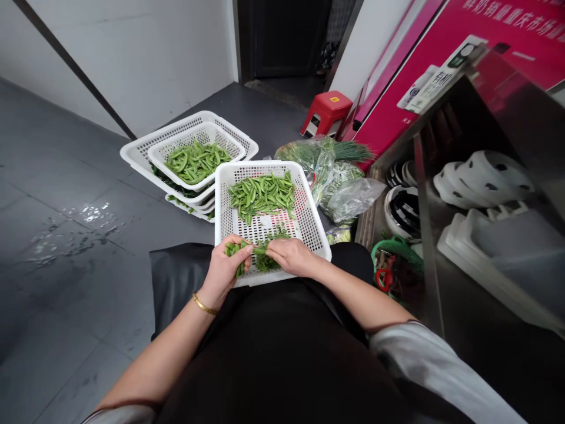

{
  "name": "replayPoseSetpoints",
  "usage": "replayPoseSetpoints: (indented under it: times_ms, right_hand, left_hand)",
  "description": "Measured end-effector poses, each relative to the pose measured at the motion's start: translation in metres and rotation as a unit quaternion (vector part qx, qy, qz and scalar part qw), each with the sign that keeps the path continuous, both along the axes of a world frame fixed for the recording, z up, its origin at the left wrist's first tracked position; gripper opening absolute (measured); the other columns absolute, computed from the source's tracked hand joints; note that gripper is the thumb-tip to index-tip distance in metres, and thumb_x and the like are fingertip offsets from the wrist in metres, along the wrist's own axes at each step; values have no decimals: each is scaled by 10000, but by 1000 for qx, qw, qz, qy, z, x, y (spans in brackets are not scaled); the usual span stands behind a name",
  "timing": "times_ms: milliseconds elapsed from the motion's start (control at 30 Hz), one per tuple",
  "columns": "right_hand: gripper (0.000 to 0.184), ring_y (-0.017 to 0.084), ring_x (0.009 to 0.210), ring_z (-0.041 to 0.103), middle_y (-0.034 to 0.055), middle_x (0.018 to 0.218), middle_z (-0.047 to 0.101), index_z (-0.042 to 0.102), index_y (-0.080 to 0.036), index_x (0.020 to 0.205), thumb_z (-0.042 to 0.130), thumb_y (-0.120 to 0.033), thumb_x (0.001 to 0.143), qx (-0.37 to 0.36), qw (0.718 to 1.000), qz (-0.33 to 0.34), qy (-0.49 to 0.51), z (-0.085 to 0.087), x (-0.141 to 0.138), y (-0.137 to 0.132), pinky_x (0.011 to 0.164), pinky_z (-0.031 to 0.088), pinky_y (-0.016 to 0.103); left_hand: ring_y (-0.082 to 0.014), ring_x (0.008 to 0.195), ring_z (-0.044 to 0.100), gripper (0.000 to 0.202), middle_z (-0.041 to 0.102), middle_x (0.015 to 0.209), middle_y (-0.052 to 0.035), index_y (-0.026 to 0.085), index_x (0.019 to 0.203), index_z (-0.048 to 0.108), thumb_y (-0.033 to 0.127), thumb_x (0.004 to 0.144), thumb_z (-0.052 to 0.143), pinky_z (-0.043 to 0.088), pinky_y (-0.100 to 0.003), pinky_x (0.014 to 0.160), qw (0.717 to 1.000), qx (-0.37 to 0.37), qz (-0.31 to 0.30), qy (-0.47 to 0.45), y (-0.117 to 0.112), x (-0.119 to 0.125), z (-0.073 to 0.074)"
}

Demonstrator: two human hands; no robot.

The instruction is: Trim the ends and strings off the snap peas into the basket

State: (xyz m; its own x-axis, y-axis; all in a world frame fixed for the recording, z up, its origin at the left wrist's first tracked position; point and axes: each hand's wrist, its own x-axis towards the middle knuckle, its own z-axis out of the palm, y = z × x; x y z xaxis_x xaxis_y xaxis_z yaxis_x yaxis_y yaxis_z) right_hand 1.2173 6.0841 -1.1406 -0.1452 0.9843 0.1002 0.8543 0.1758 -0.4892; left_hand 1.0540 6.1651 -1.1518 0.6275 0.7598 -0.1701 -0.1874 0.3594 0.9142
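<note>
Left hand (224, 270) fingers closed round pea pods (235, 248); right hand (289, 256) pinching pod tip. Pink sign (507, 41): Chinese characters.

Snap pea pods (235, 254) over white basket (221, 203), lower centre of frame.

Pods: green, flat, short; a small bunch lies gripped in the left hand (224, 270), ends sticking out above and below the fingers. Single pod (258, 249) runs roughly level from that bunch to the right hand (291, 257), pinched at its right end. Basket: white plastic, rectangular, perforated floor and walls, long axis running up the frame, near edge under both hands. Loose heap of pods (262, 194) fills its far half; thin green scraps (271, 234) lie scattered in the near half; bare floor shows between the two.
</note>
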Motion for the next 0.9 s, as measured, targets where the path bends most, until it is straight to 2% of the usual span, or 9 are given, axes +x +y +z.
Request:
replayPoseSetpoints:
  times_ms: [100,200,367,433,533,600,700,800,900]
  right_hand:
    - [328,107,634,502,6,656,532,505,-163,723,292,-257,954,52,993,-90,59,-6,-8,11,647,367,207]
    - [314,107,611,487,0,634,518,479,-169,713,294,-256,951,74,984,-146,70,-5,-1,16,635,350,207]
    - [306,109,609,462,2,659,519,487,-167,712,326,-283,945,42,999,29,-3,3,15,11,598,305,218]
    - [310,107,594,447,-3,655,515,490,-169,712,336,-303,946,33,997,71,-21,4,12,12,577,288,221]
    - [310,109,600,452,3,662,522,501,-167,730,331,-309,946,46,997,64,-14,0,3,17,581,300,222]
    - [303,110,612,468,10,674,533,509,-161,742,327,-294,945,59,998,31,12,-3,3,18,596,323,220]
    - [299,106,621,497,14,675,549,522,-158,736,332,-265,941,54,996,-21,61,-7,19,10,619,358,215]
    - [308,106,642,529,15,681,571,548,-156,734,338,-242,941,21,994,-57,95,-13,41,-1,643,387,216]
    - [189,123,745,565,39,834,614,603,-158,883,441,-251,908,-53,996,-5,72,-21,45,-1,692,409,232]
  left_hand:
    - [-85,393,457,200,548,497,42,174,755,514,269,723,687,367,-198,400,998,-53,1,-27,-11,3,-7]
    - [-77,390,454,265,643,645,-4,172,821,539,289,674,726,351,-195,366,996,-83,-15,24,-9,-2,-17]
    - [-64,446,486,374,675,789,-53,137,981,642,257,644,749,403,-189,418,989,64,15,133,22,-23,-6]
    - [-82,520,535,334,675,797,-45,139,908,669,200,596,771,442,-191,486,980,126,-70,137,28,-23,5]
    - [-81,484,513,245,592,563,26,141,742,637,138,546,784,409,-172,451,965,136,-185,126,23,-12,11]
    - [-66,400,454,203,526,471,55,146,702,581,176,605,757,362,-165,389,981,82,-137,113,21,-7,6]
    - [-74,376,452,201,524,470,49,160,715,519,234,689,704,362,-173,369,998,-23,22,59,36,-12,-4]
    - [-80,409,471,195,530,499,33,160,696,482,188,701,675,365,-168,365,991,-83,109,4,72,-26,-3]
    - [-95,444,497,128,549,531,1,145,689,470,130,771,567,341,-160,342,983,-99,153,20,124,-24,12]
